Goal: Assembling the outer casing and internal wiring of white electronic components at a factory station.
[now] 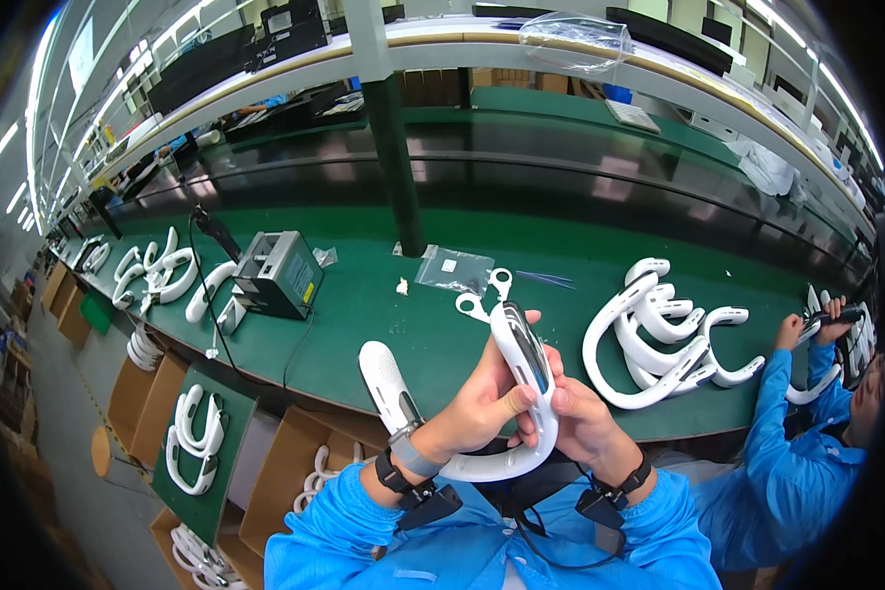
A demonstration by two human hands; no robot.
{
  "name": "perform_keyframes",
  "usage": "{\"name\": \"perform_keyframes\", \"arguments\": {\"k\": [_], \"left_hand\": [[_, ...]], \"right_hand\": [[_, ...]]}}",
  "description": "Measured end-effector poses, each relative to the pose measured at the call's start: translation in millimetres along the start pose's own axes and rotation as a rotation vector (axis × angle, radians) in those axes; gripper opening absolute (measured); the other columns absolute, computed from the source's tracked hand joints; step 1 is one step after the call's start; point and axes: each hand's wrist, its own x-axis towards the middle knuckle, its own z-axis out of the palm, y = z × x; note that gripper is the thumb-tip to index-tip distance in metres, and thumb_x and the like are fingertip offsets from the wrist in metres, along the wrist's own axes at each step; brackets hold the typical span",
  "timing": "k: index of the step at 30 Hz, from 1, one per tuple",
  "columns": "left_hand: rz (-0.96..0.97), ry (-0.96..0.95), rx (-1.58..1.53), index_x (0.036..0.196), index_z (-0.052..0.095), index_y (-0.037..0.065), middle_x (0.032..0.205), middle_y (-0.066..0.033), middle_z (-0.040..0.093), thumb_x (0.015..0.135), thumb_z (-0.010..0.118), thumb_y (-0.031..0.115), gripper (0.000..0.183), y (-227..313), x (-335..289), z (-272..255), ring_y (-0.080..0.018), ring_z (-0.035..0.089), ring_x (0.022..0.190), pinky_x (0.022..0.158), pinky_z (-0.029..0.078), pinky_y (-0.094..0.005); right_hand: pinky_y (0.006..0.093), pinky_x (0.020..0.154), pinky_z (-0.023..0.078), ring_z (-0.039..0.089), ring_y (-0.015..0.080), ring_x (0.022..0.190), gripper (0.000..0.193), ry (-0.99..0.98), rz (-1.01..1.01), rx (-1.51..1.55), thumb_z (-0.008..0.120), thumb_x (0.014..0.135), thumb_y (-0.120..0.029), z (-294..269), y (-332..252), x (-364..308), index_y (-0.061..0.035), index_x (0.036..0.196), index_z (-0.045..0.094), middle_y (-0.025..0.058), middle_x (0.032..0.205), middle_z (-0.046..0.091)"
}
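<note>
Both of my hands hold a white U-shaped neck fan (544, 430) upright in front of my chest. Its raised arm has a glossy dark strip; the other arm, with a perforated tip, points up beyond my left wrist. My left hand (487, 398) wraps the raised arm from the left, thumb across its front. My right hand (582, 408) grips the same arm from the right, thumb on its side edge. Just past the fan's upper end are scissors (474, 307) with white handles, their blades hidden. A clear plastic bag (454, 267) and dark tweezers (546, 280) lie beyond.
More white neck fans (615, 344) are piled on the green bench (334, 344) at right. A grey boxy device (283, 270) with cables stands left. Cardboard boxes (290, 457) and a green board (189, 501) with fans sit lower left. A co-worker in blue (792, 482) works at far right.
</note>
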Motion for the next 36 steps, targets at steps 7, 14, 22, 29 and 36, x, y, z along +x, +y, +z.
{"name": "perform_keyframes", "arguments": {"k": [7,14,22,29,36], "left_hand": [[0.184,0.208,-0.079,0.149,0.020,0.010,0.123,-0.0141,0.055,0.090,0.073,0.023,0.080,-7.0,7.6,11.1,-0.0209,0.060,0.108,0.084,0.054,-0.0312],[0.286,0.317,-0.001,0.147,0.021,0.011,0.119,-0.0158,0.054,0.086,0.077,0.030,0.084,-18.9,5.2,14.6,-0.0289,0.057,0.113,0.103,0.045,-0.0456],[0.315,0.370,0.119,0.145,0.023,0.010,0.116,-0.0149,0.054,0.086,0.076,0.024,0.081,-21.8,-2.6,10.4,-0.0273,0.058,0.109,0.109,0.038,-0.0499],[0.298,0.548,-0.104,0.135,0.041,0.007,0.086,-0.0114,0.058,0.105,0.029,0.049,0.053,-4.8,27.7,13.5,-0.0202,0.062,0.067,0.065,0.059,-0.0369],[0.103,0.545,-0.012,0.111,0.051,0.004,0.071,-0.0060,0.052,0.106,0.034,0.045,0.045,-4.9,41.9,21.5,-0.0118,0.052,0.051,0.047,0.046,-0.0248]], "right_hand": [[0.0293,0.083,0.051,0.061,0.0165,0.094,0.059,0.280,-0.411,-0.531,0.054,0.100,-0.042,28.9,1.1,12.3,0.0053,0.135,0.048,0.0085,0.115,0.057],[0.0352,0.088,0.049,0.066,0.0295,0.102,0.050,0.489,-0.582,-0.974,0.063,0.095,-0.031,29.3,3.2,9.6,0.0076,0.126,0.053,0.0214,0.110,0.066],[0.0298,0.071,0.050,0.062,0.0173,0.080,0.040,0.232,-0.294,-0.698,0.061,0.097,-0.028,9.5,-4.9,9.6,0.0022,0.120,0.049,0.0112,0.099,0.062],[0.0273,0.071,0.051,0.061,0.0133,0.080,0.053,0.112,-0.173,-0.261,0.063,0.096,-0.030,16.6,23.9,12.8,-0.0022,0.133,0.037,0.0066,0.101,0.057],[0.0361,0.097,0.049,0.061,0.0211,0.113,0.075,0.061,-0.092,-0.291,0.070,0.092,-0.033,-2.2,8.5,6.6,-0.0004,0.145,0.028,0.0110,0.126,0.056]]}}
